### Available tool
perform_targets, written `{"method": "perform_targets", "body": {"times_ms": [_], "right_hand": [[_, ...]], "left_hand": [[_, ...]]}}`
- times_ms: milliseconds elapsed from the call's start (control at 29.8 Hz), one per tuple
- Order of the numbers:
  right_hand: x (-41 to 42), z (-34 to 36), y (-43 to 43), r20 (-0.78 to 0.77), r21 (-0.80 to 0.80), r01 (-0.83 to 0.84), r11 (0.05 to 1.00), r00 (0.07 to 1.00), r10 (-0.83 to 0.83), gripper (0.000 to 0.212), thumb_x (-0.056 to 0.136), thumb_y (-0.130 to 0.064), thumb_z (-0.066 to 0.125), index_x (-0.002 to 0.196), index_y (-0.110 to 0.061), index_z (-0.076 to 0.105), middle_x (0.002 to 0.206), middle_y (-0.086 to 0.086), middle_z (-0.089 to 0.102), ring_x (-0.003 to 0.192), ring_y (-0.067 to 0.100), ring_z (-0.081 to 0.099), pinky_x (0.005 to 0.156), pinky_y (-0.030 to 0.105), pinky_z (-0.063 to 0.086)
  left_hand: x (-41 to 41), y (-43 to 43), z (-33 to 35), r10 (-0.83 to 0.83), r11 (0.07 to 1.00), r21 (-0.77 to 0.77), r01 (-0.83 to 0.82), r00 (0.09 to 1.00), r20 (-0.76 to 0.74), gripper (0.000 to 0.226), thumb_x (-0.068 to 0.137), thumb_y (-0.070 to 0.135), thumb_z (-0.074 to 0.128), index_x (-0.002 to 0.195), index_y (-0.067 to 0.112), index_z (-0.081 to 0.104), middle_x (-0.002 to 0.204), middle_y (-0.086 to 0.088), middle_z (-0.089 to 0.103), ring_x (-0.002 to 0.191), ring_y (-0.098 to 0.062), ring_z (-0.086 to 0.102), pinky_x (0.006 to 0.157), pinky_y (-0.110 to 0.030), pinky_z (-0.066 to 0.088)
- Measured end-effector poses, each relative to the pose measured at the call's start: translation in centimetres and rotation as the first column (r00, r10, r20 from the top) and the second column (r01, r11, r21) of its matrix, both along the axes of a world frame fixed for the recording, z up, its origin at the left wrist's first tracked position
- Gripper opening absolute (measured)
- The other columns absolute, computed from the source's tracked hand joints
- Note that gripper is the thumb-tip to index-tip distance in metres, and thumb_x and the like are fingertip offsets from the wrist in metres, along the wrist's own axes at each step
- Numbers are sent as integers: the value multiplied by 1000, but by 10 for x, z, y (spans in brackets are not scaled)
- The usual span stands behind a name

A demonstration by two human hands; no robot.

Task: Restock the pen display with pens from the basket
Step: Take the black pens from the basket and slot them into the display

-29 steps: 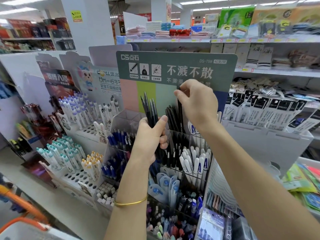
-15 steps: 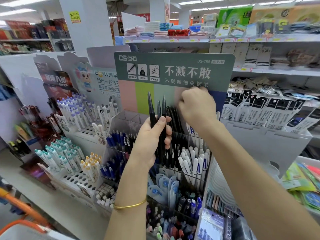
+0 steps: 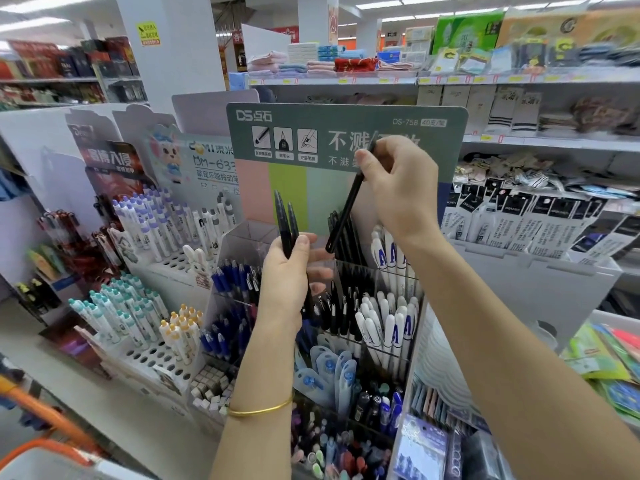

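- The step in hand looks like feeding stock in one pen at a time: a single black pen [image 3: 348, 206] is on its way to the top rear compartment of the clear plastic tiered pen display [image 3: 242, 244], below its green header card [image 3: 346, 116].
- The right hand [image 3: 401, 188] is raised in front of that card with its back to me. Its thumb and fingers pinch the pen near its upper end.
- The pen hangs tilted, its lower end down and to the left, just above the standing black pens [image 3: 349, 237] already in that compartment.
- The left hand [image 3: 287, 282], a thin gold bangle [image 3: 259, 409] on its wrist, is lower, in front of the display. Its fingers are curled round a bundle of dark slim pens [image 3: 285, 230], about three, held upright.
- Next, I reckon, the tilted pen needs bringing upright and lowering among its neighbours before the pinch lets go; at this slant it could catch on them.
- The orange-rimmed basket [image 3: 41, 446] sits low at the left, well apart from both hands.
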State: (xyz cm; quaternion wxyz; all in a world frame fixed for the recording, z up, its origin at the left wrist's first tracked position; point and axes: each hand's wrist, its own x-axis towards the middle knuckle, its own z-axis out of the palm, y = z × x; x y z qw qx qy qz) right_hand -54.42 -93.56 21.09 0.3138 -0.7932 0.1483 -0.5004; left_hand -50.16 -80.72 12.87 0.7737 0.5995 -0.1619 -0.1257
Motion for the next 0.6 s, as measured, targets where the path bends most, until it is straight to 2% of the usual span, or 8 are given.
{"method": "perform_targets", "body": {"times_ms": [101,201,302,369,504,604], "right_hand": [[1,-7,1,55,-31,35,999,998,-33,21,94,-25,59,88,-6,63,72,-3,57,73,21,56,69,40,47],[5,-14,3,40,-152,94,984,995,-89,20,94,-27,57,90,-8,63,77,2,62,78,25,57,63,36,42],[8,-21,5,-47,-276,110,955,991,-128,21,95,-29,56,97,-9,63,86,5,68,83,26,57,64,33,38],[8,-19,5,-78,-318,116,941,986,-148,22,95,-30,56,98,-10,62,87,5,69,84,27,58,65,34,40],[6,-11,3,-117,-385,157,909,969,-217,23,94,-32,57,99,-11,62,88,5,68,86,27,57,64,32,35],[6,-18,4,-163,-377,124,918,967,-198,21,92,-30,60,102,-12,63,90,5,70,87,28,61,69,34,43]], "left_hand": [[0,-1,-1,44,999,31,-44,999,18,16,105,21,42,101,17,56,80,-3,60,47,-7,46,41,-19,37],[2,-2,-1,63,997,36,-63,998,-9,17,104,21,42,97,18,57,78,-1,51,49,-8,40,41,-19,35],[0,-3,1,20,1000,6,-20,1000,-24,17,104,21,43,100,15,58,73,-1,49,47,-6,39,40,-19,35],[0,-2,2,-6,1000,-10,6,1000,-29,18,104,22,43,101,14,59,71,-1,50,47,-6,40,40,-19,35],[-2,-1,4,-32,999,-32,30,998,-47,21,104,24,42,105,10,58,68,0,52,46,-7,41,39,-20,35],[-3,-2,5,-30,999,-33,29,998,-57,20,104,23,42,104,10,59,66,-1,54,46,-7,42,39,-20,36]]}}
